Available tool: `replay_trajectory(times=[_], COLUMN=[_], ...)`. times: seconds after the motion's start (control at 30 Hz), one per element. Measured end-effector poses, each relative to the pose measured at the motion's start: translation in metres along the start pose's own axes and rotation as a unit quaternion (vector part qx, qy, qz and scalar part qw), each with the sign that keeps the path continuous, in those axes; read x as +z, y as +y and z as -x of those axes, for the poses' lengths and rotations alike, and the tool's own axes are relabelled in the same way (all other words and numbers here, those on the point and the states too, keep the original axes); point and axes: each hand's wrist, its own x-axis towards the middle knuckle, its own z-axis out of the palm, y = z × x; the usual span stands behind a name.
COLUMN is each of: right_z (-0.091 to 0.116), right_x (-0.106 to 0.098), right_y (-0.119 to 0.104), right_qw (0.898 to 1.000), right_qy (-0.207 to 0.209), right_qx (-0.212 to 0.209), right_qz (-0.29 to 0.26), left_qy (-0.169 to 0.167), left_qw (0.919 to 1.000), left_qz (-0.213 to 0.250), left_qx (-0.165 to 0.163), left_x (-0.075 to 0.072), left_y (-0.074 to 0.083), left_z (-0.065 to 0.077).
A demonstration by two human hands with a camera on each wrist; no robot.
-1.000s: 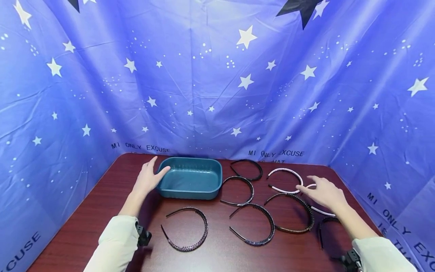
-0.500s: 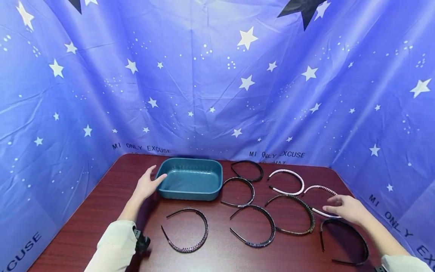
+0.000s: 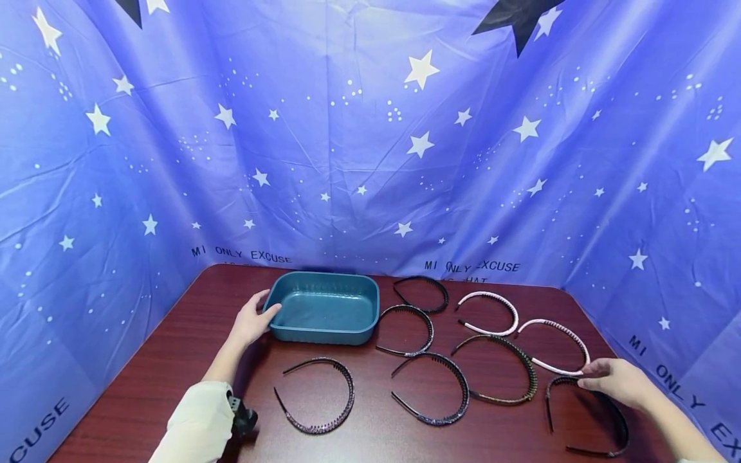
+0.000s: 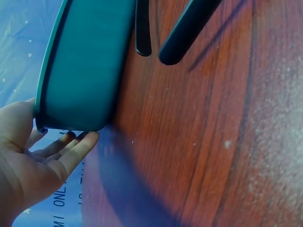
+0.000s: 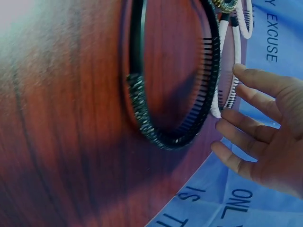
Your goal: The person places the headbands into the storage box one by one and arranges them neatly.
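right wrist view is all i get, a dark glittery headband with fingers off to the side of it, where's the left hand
Observer: The left hand is at the left end of the teal container, its thumb over the rim.
Operator: anything on the person's side of it
Observer: Yes, a purple-glittered headband, its two free ends toward the left in the head view.
Operator: how many headbands in all
Observer: Eight show in the head view.
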Motion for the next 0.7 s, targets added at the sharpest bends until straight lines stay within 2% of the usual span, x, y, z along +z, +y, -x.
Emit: replay_trajectory(times=[0.13, 0.5, 0.7], right_z=[0.003, 0.006, 0.005], right_x=[0.004, 0.016, 0.017], right_y=[0.006, 0.012, 0.013], right_qw=[1.0, 0.999, 0.999], right_qy=[-0.004, -0.011, 0.001], right_qx=[0.011, 0.031, 0.03], right_qz=[-0.006, -0.024, -0.019], left_qy=[-0.005, 0.01, 0.016], left_qw=[0.9999, 0.9998, 0.9997], left_qz=[0.015, 0.017, 0.02], left_qx=[-0.007, -0.006, -0.006], left_x=[0.001, 0.004, 0.004], left_y=[-0.001, 0.0, 0.001], left_z=[0.0, 0.002, 0.002])
